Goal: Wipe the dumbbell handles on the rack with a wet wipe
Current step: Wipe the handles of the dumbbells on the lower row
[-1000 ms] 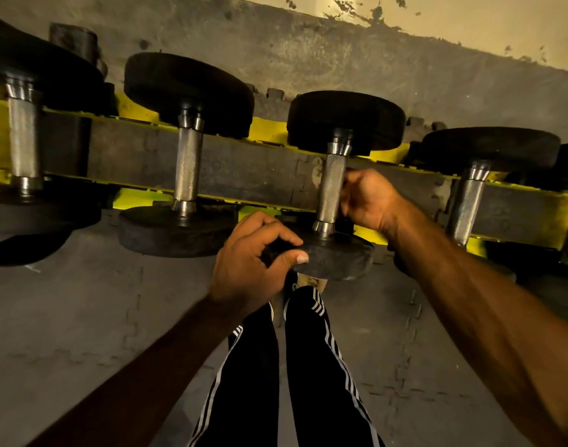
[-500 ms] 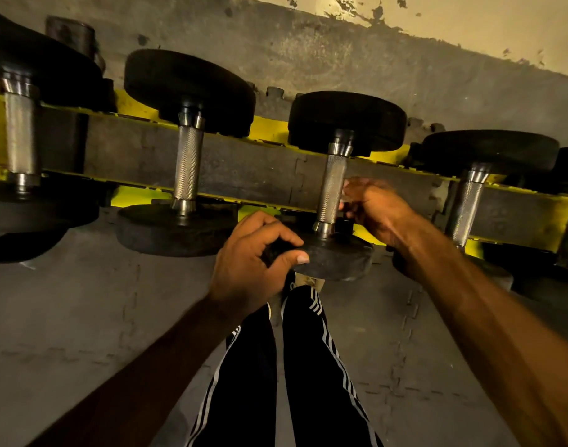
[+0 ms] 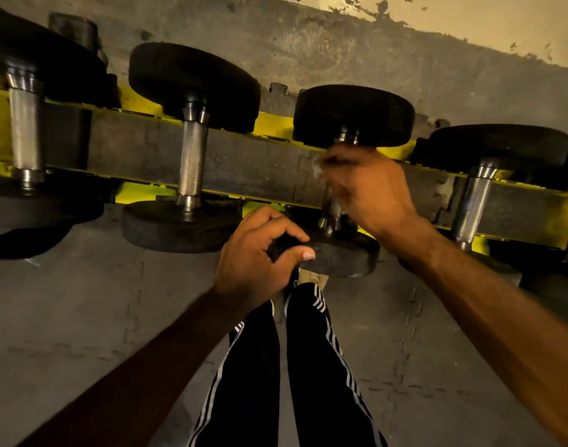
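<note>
right hand (image 3: pixel 369 185) curled round the dumbbell handle (image 3: pixel 330 208) with the wipe (image 3: pixel 315 165), kinda blurry; left hand (image 3: pixel 253 253) gripping its near plate (image 3: pixel 344 253)

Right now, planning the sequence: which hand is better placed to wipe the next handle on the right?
Right. The right hand, blurred, seems to hold the wipe and sits nearest that handle; the left hand grips the near plate.
</note>
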`<state>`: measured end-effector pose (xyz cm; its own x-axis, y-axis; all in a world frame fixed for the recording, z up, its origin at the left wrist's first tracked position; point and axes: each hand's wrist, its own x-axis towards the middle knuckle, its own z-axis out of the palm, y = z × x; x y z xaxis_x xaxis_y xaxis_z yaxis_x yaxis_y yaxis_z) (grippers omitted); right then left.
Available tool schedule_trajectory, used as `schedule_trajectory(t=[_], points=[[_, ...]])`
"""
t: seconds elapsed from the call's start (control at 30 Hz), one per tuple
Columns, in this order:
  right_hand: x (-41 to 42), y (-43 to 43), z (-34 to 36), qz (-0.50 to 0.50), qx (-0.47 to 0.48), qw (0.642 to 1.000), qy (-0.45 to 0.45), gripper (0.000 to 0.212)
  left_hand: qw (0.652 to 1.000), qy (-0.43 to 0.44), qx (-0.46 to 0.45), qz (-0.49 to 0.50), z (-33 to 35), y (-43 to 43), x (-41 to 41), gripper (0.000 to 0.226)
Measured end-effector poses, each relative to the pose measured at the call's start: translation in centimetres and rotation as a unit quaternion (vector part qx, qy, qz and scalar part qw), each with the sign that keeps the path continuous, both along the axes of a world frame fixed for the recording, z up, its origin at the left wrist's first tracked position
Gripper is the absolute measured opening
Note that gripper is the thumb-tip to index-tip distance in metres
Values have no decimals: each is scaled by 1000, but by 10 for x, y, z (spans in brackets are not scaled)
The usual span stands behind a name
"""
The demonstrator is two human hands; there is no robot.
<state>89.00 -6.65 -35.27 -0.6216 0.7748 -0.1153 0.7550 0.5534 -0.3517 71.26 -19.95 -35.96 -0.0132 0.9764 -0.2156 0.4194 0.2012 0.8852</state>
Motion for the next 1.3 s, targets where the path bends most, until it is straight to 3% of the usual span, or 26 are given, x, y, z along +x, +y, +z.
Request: schedule_trajectory(t=[0.07, 0.17, 0.33, 0.4, 0.47, 0.53, 0.6, 0.67, 0.77, 0.9, 1.1, 1.2, 1.3], points=[[-6, -1, 5, 100, -43, 987, -117, 25, 1000, -1, -4, -4, 0, 1, -1, 21], [-10, 6, 18, 171, -111, 962, -182, 23, 1000, -4, -1, -8, 0, 3, -2, 21], [-37, 13, 26, 39, -27, 960, -274, 18, 1000, -12, 3, 1, 0, 1, -1, 21], [-47, 5, 27, 67, -38, 955, -286, 16, 1000, -10, 4, -3, -1, 1, -1, 20], [-43, -1, 27, 102, -59, 961, -249, 15, 1000, -13, -1, -5, -1, 2, -2, 20], [-25, 1, 25, 93, -60, 983, -146, 13, 1000, -14, 1, -6, -2, 2, -3, 20], [-5, 2, 20, 25, -34, 999, -21, 10, 1000, -16, 8, -4, -3, 2, -2, 20], [11, -1, 13, -111, -25, 988, 100, 14, 1000, -17, 10, 4, -3, 0, -1, 19], [18, -16, 0, -280, -79, 937, 195, 19, 1000, -17, 5, 7, -2, -1, -1, 21], [2, -26, -8, -362, -68, 888, 274, 19, 1000, -6, 4, -8, -1, 1, -2, 19], [-31, -11, -18, -597, -106, 695, 387, 14, 1000, 5, 3, -17, -2, 1, -3, 21], [-18, 2, -35, -669, -276, 581, 373, 15, 1000, 5, 8, -15, -2, 1, -3, 20], [-2, 14, -54, -621, -498, 488, 357, 32, 1000, 3, 12, -12, -3, 0, -2, 19]])
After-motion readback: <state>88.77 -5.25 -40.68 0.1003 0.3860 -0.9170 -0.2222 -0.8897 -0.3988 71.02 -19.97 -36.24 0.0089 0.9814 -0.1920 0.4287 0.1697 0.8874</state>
